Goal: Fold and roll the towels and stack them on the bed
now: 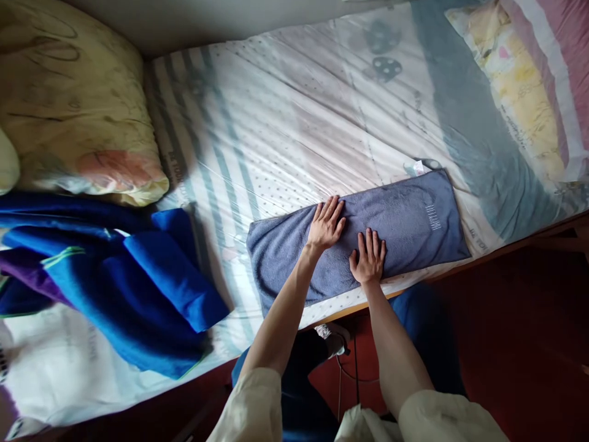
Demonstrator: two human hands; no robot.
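Observation:
A grey-blue towel (pixel 409 215), folded into a long strip, lies along the near edge of the bed. My left hand (pixel 326 224) rests flat on its middle, close to the far edge, fingers spread. Nearer to me and a little to the right, my right hand (pixel 368 258) presses flat on the same towel with its fingers apart. Pale stitched lettering shows near the towel's right end, and a small white tag (pixel 418 167) sticks out at its far edge. The left end of the towel looks slightly rumpled.
Blue folded cloths (pixel 170 270) are piled on the left of the bed, beside a white bag (pixel 59 356). A yellow bundle (pixel 78 104) stands behind them. A pillow (pixel 515 92) lies at the far right on the patterned sheet (pixel 294 116). The red floor (pixel 515 344) is below the bed edge.

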